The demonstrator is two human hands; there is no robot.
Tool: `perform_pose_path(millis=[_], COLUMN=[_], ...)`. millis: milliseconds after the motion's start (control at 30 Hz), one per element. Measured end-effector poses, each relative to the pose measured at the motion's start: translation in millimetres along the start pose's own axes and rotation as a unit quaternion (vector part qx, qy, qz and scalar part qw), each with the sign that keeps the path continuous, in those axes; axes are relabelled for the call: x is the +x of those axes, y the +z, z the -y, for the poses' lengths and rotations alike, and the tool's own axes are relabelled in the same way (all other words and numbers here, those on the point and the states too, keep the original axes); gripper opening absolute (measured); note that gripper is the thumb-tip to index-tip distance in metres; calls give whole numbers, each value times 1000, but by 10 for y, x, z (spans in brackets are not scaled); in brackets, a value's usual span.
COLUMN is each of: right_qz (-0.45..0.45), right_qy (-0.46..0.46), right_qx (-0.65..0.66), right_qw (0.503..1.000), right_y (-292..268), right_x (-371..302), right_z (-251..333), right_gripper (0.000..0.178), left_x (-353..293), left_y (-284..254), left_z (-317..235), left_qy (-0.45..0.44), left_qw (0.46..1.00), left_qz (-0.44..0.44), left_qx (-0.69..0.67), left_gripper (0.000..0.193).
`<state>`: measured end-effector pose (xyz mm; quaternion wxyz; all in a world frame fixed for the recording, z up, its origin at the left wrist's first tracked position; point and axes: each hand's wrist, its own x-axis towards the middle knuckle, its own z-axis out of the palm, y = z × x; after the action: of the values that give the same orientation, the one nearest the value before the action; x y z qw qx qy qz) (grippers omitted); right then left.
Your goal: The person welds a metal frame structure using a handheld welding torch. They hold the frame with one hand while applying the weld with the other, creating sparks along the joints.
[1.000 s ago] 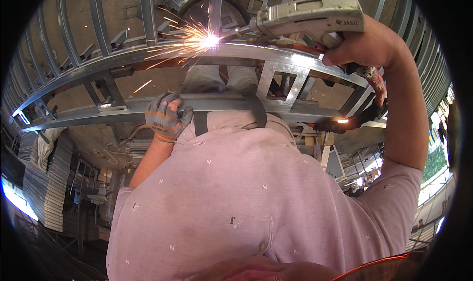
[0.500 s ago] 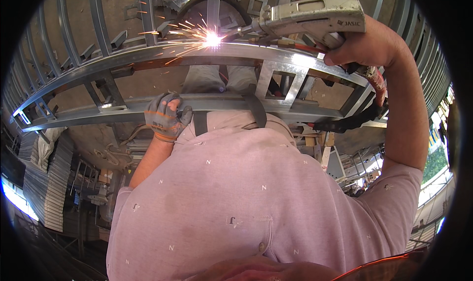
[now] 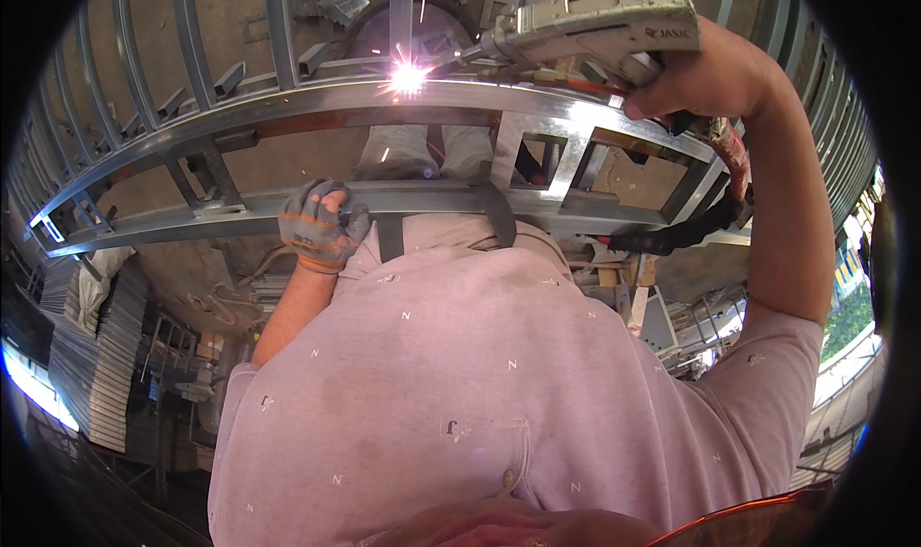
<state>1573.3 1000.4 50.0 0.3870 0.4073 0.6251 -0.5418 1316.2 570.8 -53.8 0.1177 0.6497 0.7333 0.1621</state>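
Note:
My left hand (image 3: 321,225), in a grey and orange glove, grips the near rail of a ladder-like steel frame (image 3: 240,115) that lies across in front of me. Up at the right, my bare right hand (image 3: 715,77) holds a grey welding gun (image 3: 585,24). The gun's tip touches the far rail, where a bright white arc (image 3: 408,77) burns with a few small sparks. My pink shirt (image 3: 499,384) fills the lower half of the view and hides the ground below it.
A black hose (image 3: 672,235) with a red-wrapped section runs down from the gun under the frame. Stacked grey metal sheets (image 3: 106,355) lie at the left. More steel bars (image 3: 182,38) stand behind the frame, and scrap metal pieces (image 3: 662,307) lie at the right.
The wide spray of sparks flying to the left has shrunk to a compact bright flash at the gun's tip. Both hands stay where they were.

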Motion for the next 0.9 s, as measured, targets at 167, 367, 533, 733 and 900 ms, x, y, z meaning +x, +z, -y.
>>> perform_pose_path(millis=[167,367,533,733,900], right_qz=[-25,-40,-74,-48,-44], right_qy=[-70,-45,-13,-11,-19], right_qx=[-3,-17,60,101,56], right_qw=[997,998,995,994,997], right_y=[-19,-63,-190,-82,-55], right_x=[-34,-229,-557,-683,-621], right_z=[-195,-283,-531,-794,-946], right_gripper=[56,55,50,45,47], left_x=[24,27,39,60,70], left_y=[-23,9,-9,-16,7], left_z=[-40,-20,-44,-56,-44], left_qy=[-8,6,-1,-3,13], left_qw=[1000,1000,1000,1000,1000], left_qz=[6,-10,-8,-6,-21], left_qx=[-1,10,2,-8,12], left_gripper=[26,22,25,25,21])
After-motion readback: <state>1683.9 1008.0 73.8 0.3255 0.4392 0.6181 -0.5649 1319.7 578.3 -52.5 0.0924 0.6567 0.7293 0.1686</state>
